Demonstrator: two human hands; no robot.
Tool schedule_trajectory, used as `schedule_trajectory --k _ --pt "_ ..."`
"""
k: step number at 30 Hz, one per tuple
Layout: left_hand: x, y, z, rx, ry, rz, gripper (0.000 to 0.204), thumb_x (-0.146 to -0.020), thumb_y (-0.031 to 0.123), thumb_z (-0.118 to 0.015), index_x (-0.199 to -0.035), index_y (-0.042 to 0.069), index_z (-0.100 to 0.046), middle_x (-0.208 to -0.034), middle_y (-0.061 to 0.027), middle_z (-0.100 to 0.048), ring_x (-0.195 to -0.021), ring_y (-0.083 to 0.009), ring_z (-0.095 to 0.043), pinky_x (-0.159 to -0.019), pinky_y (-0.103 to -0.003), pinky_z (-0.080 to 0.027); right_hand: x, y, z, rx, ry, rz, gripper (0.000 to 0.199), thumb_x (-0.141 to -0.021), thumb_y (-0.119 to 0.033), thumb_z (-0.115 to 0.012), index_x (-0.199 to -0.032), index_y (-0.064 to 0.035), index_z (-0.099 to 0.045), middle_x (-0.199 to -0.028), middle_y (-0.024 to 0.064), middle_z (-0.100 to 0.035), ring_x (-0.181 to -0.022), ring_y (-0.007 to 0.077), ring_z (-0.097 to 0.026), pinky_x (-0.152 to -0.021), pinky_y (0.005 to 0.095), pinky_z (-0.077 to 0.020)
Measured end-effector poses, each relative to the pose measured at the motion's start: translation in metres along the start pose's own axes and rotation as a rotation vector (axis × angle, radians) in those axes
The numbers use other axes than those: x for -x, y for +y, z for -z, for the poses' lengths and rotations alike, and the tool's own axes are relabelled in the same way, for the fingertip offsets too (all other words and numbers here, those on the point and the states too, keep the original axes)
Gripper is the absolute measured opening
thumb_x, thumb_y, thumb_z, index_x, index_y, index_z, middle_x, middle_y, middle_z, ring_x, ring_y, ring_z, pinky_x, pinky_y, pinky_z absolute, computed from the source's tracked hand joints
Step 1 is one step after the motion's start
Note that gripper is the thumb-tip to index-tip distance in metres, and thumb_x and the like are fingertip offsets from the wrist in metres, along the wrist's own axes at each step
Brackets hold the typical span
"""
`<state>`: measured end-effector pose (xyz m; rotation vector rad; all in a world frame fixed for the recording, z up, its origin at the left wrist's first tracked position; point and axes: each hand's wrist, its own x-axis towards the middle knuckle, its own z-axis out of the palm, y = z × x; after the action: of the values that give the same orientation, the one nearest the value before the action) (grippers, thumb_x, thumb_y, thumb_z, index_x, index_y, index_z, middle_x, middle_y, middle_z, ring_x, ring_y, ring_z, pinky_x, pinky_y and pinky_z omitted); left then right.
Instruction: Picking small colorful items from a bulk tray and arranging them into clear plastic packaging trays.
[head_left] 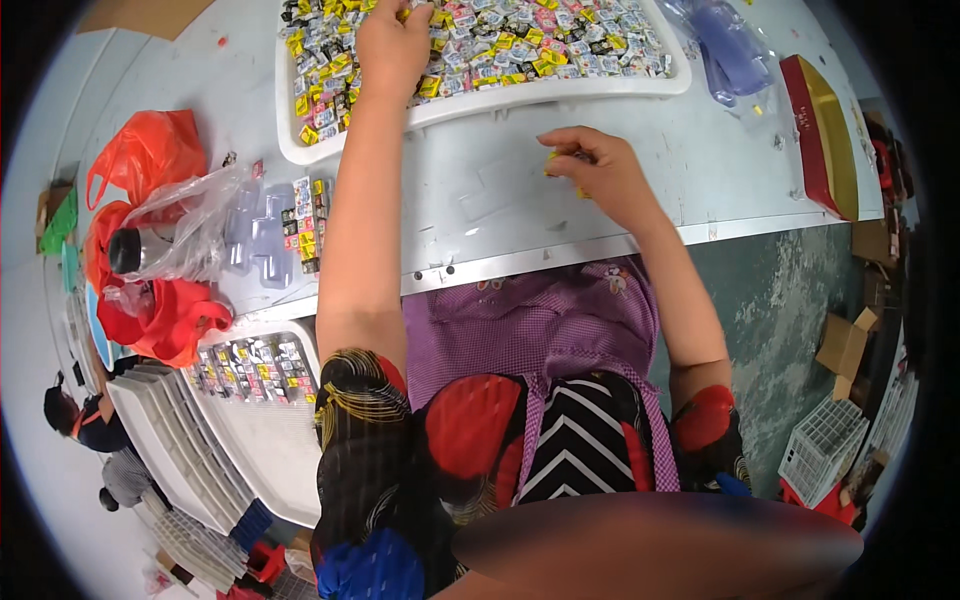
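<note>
Head view: two bare hands at work over a pale surface (700, 175). The left hand (392, 48) reaches to the upper edge of the field, over a large white tray (545, 97) with a raised rim; its fingers are bent down at the heap of small wrapped pieces (525, 50), yellow, white, black and pink, that fills the tray. Its fingertips are partly hidden, and whether they grip a piece cannot be told. The right hand (603, 178) hangs nearer the body, below the tray, its fingers curled and its thumb drawn in, with small yellow pieces (551, 166) held at the fingertips. Just left of it, a transparent moulded sheet (486, 192) lies on the surface. Farther left, beside the left forearm, are clear cross-shaped holders (272, 245) and a block of pieces in rows (305, 222); red plastic bags (150, 150) lie beyond. At far right stands a red-and-gold box (808, 135). Lower left, a second white tray (268, 455) carries filled packs (258, 370).
</note>
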<state>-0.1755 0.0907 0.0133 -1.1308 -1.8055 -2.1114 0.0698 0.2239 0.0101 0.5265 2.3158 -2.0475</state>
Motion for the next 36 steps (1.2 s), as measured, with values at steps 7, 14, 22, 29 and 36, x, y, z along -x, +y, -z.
schedule_trajectory --k 7,14,22,29,36 --pt "0.003 0.037 -0.002 -0.215 0.148 0.337 0.025 -0.083 0.018 -0.068 -0.1 0.0 -0.065 -0.082 -0.0146 -0.064 -0.075 -0.0267 -0.062 -0.07 -0.035 -0.05 -0.003 0.015 -0.01 0.322 0.038 0.169 0.014 -0.081 -0.006 -0.068 -0.092 0.0011 -0.065 -0.086 0.0057 -0.064 -0.077 0.0129 -0.059 -0.066 0.0264 -0.0472" --pt "0.076 0.115 -0.024 -0.134 -0.156 0.58 0.026 -0.085 0.017 -0.067 -0.11 0.008 -0.066 -0.086 0.0033 -0.064 -0.071 -0.0027 -0.049 -0.061 -0.018 -0.04 0.002 0.029 -0.007 0.504 0.215 0.308 0.012 -0.082 -0.004 -0.064 -0.092 0.0019 -0.064 -0.096 0.0111 -0.055 -0.08 0.0267 -0.061 -0.072 0.0334 -0.0492" --pt "0.135 0.084 -0.05 -0.339 -0.507 0.659 0.026 -0.088 0.01 -0.062 -0.113 0.001 -0.063 -0.091 -0.0044 -0.067 -0.081 -0.0109 -0.06 -0.073 -0.025 -0.048 0.003 0.031 -0.009 0.407 0.315 0.291 0.015 -0.082 -0.004 -0.066 -0.095 0.001 -0.063 -0.094 0.0104 -0.057 -0.08 0.024 -0.062 -0.071 0.0331 -0.0496" --pt "0.122 0.089 -0.054 -0.321 -0.59 0.674 0.023 -0.087 0.012 -0.061 -0.109 0.004 -0.066 -0.095 -0.015 -0.069 -0.081 -0.0226 -0.066 -0.074 -0.031 -0.051 0.003 0.038 0.02 0.219 0.43 0.242 0.022 -0.081 -0.004 -0.068 -0.102 -0.0023 -0.065 -0.086 0.0055 -0.059 -0.072 0.015 -0.058 -0.064 0.0249 -0.0468" --pt "0.114 0.091 -0.043 -0.018 -0.592 0.853 0.02 -0.091 0.009 -0.059 -0.108 0.002 -0.066 -0.092 -0.0029 -0.067 -0.084 -0.0094 -0.059 -0.077 -0.024 -0.047 0.019 0.019 0.002 0.303 0.136 0.312 0.022 -0.083 -0.005 -0.065 -0.106 -0.0032 -0.065 -0.089 0.0043 -0.06 -0.073 0.0113 -0.056 -0.066 0.0249 -0.0463"
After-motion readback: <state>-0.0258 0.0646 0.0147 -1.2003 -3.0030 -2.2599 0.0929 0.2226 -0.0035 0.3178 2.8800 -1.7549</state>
